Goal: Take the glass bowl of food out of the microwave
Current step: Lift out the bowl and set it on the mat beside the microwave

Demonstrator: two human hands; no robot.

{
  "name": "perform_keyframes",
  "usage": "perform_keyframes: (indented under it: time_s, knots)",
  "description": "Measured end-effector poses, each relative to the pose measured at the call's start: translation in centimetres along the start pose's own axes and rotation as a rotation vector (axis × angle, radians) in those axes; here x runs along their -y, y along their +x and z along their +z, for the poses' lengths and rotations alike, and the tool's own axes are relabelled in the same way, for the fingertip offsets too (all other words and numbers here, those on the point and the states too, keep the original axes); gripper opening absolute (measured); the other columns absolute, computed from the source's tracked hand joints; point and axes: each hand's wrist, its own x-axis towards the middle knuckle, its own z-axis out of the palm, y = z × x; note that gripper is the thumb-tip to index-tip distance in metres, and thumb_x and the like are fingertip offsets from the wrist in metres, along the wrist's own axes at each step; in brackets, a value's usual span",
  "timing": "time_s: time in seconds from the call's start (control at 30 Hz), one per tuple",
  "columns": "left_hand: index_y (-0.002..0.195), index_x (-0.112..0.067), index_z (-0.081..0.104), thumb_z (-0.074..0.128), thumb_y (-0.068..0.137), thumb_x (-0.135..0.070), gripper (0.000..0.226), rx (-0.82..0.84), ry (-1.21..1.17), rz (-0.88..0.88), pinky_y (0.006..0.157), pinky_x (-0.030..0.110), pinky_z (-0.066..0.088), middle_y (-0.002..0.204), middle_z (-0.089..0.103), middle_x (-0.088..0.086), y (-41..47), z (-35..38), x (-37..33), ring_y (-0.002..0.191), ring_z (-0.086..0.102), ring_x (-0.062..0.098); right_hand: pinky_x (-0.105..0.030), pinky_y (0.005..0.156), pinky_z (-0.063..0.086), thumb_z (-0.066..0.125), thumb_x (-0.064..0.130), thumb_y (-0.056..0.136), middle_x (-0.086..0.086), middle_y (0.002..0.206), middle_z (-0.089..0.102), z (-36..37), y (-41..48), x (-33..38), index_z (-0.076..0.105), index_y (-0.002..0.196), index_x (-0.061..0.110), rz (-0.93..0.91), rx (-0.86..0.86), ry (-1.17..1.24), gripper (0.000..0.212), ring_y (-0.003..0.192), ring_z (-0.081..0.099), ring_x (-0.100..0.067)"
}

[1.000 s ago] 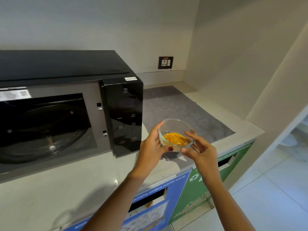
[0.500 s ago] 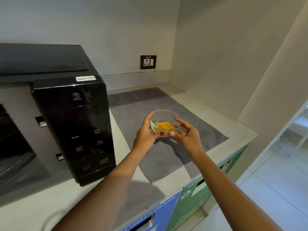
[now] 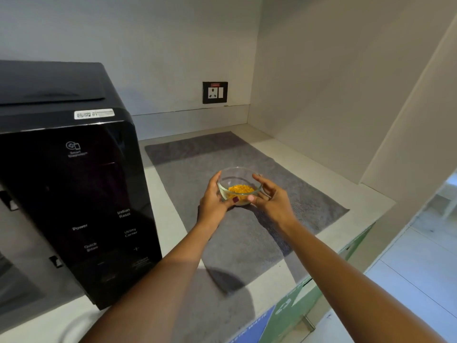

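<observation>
Both hands, left hand (image 3: 214,197) and right hand (image 3: 268,198), cup the glass bowl (image 3: 239,185) of yellow food over the grey mat (image 3: 247,233), clear of the microwave (image 3: 74,194). Next, I judge: lower it level onto the bench.

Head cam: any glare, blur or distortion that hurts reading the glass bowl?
Head view: glass bowl sharp, yellow food readable, no glare on its rim; glossy microwave control panel shows soft reflections; arms cast shadows on the grey mat; wide-angle bending at edges.
</observation>
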Motion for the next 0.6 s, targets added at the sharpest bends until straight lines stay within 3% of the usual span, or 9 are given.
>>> perform_keyframes:
  time_s: [0.13,0.17,0.27,0.37,0.47,0.53,0.6]
  knots:
    - [0.144,-0.029,0.025,0.071,0.078,-0.007,0.083,0.028,0.041,-0.007,0.104,0.054,0.042,0.149,0.038,0.01,-0.1,0.1,-0.1,0.132,0.043,0.031,-0.017,0.089,0.052,0.07,-0.008,0.076,-0.006,0.137,0.053,0.1,-0.1,-0.3,0.05,0.135,0.008,-0.004,-0.008,-0.002,0.064,0.117,0.054,-0.013]
    - [0.145,-0.03,0.024,0.071,0.079,-0.007,0.084,0.036,0.05,-0.013,0.105,0.055,0.042,0.15,0.037,0.011,-0.1,0.1,-0.2,0.132,0.042,0.031,-0.018,0.09,0.051,0.069,-0.008,0.076,-0.006,0.137,0.052,0.1,-0.1,-0.4,0.049,0.135,0.008,-0.004,-0.009,-0.012,0.064,0.118,0.054,-0.014]
    - [0.146,-0.034,0.018,0.069,0.08,-0.005,0.088,0.071,0.061,-0.041,0.106,0.055,0.04,0.152,0.033,0.012,-0.1,0.0,-0.5,0.134,0.039,0.032,-0.039,0.105,0.046,0.069,-0.006,0.078,-0.009,0.141,0.051,0.1,-0.2,-0.3,0.048,0.137,0.011,0.015,-0.016,-0.064,0.065,0.128,0.051,-0.024]
    - [0.146,-0.037,0.013,0.066,0.083,-0.006,0.088,0.091,0.125,-0.029,0.107,0.054,0.039,0.156,0.025,0.01,-0.5,-0.1,-1.0,0.137,0.035,0.032,-0.037,0.106,0.042,0.074,0.001,0.076,-0.003,0.129,0.058,0.2,-0.6,0.3,0.044,0.14,0.018,0.014,-0.039,-0.207,0.072,0.123,0.049,-0.024]
    - [0.147,-0.031,0.015,0.058,0.09,-0.013,0.074,0.035,0.296,0.011,0.11,0.046,0.037,0.159,0.014,0.004,-1.4,0.0,-1.7,0.139,0.032,0.03,-0.036,0.113,0.032,0.075,0.0,0.075,-0.008,0.154,0.036,0.4,-1.4,1.1,0.041,0.142,0.02,-0.017,-0.08,-0.303,0.077,0.14,0.035,-0.025]
    - [0.146,-0.023,0.024,0.055,0.091,-0.012,0.064,-0.045,0.4,0.057,0.108,0.042,0.037,0.159,0.015,0.0,-2.5,0.0,-2.4,0.139,0.033,0.027,-0.026,0.11,0.033,0.07,-0.002,0.079,-0.006,0.155,0.033,0.7,-2.3,1.7,0.046,0.139,0.018,-0.108,-0.178,-0.391,0.067,0.139,0.038,-0.024]
    - [0.141,-0.019,0.036,0.055,0.091,-0.009,0.055,-0.115,0.44,0.137,0.104,0.036,0.04,0.157,0.022,-0.002,-3.9,-0.1,-3.1,0.136,0.039,0.024,-0.01,0.1,0.038,0.061,-0.006,0.085,-0.006,0.149,0.043,1.3,-3.7,2.6,0.054,0.132,0.014,-0.228,-0.294,-0.446,0.051,0.127,0.053,-0.023]
